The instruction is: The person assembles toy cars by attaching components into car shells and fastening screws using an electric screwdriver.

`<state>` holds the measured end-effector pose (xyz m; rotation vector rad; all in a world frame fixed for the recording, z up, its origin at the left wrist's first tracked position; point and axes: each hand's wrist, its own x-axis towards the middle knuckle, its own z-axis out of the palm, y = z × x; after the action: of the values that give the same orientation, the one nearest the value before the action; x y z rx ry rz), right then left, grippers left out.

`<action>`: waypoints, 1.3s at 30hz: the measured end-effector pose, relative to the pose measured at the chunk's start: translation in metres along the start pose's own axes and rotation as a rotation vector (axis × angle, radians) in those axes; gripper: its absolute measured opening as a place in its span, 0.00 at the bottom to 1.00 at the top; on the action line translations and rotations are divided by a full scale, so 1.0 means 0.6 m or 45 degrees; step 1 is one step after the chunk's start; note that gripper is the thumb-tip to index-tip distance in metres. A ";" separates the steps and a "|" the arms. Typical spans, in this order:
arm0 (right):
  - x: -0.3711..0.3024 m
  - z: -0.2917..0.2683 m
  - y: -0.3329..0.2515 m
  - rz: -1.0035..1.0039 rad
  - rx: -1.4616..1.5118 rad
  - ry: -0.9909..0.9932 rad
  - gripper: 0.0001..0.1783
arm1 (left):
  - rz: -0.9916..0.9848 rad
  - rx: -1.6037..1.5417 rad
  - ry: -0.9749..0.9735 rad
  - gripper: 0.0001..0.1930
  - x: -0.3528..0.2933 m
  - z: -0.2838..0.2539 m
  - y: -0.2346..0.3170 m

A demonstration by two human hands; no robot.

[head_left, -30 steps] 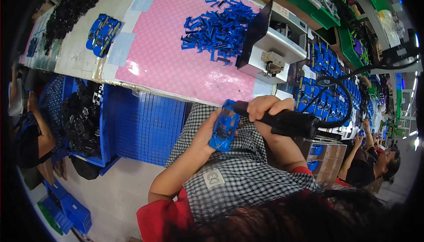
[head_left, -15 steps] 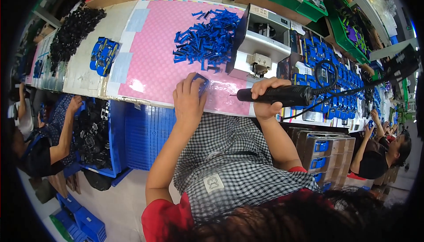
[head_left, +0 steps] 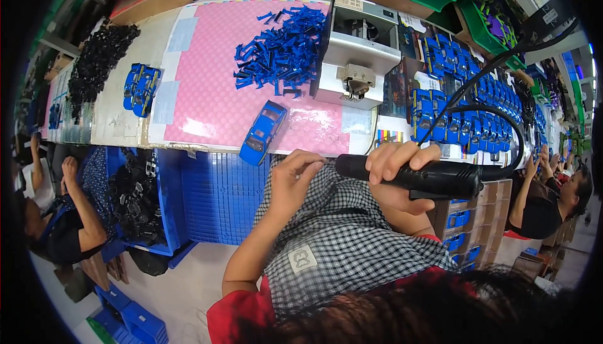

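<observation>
My right hand [head_left: 402, 171] grips a black corded electric screwdriver [head_left: 452, 179], held level over my lap with its tip pointing left. At that tip, the thumb and forefinger of my left hand [head_left: 294, 179] are pinched together; whatever lies between them is too small to make out. A blue toy car [head_left: 264, 132] rests tilted on the pink mat [head_left: 207, 61], its lower end at the table's front edge, just above my left hand. Farther back on the mat lies a heap of small blue plastic parts [head_left: 282, 49].
A silver boxy machine [head_left: 352, 55] stands right of the heap. Rows of blue toy cars [head_left: 465, 118] fill the right side. Two more cars [head_left: 142, 90] and a black parts pile [head_left: 100, 61] lie left. Blue crates [head_left: 213, 196] stand below the table; co-workers sit both sides.
My left hand has let go of the blue car and moved down and right to the screwdriver's tip. My right hand has brought the screwdriver lower, toward my lap.
</observation>
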<state>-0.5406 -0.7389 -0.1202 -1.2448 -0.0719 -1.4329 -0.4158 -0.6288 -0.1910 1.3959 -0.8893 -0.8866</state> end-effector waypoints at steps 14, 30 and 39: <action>-0.012 0.007 -0.046 0.113 0.005 -0.030 0.34 | -0.317 -0.487 -0.164 0.10 -0.031 0.006 0.005; -0.012 0.008 -0.050 0.091 0.020 -0.106 0.32 | -0.706 -1.068 -0.166 0.15 -0.045 0.014 0.010; -0.007 0.009 -0.025 -0.178 0.110 -0.204 0.33 | -0.737 -1.085 -0.163 0.15 -0.046 0.013 0.013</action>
<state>-0.5495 -0.7278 -0.1119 -1.3016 -0.3325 -1.4314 -0.4345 -0.6069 -0.1832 0.8315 -0.1072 -1.5730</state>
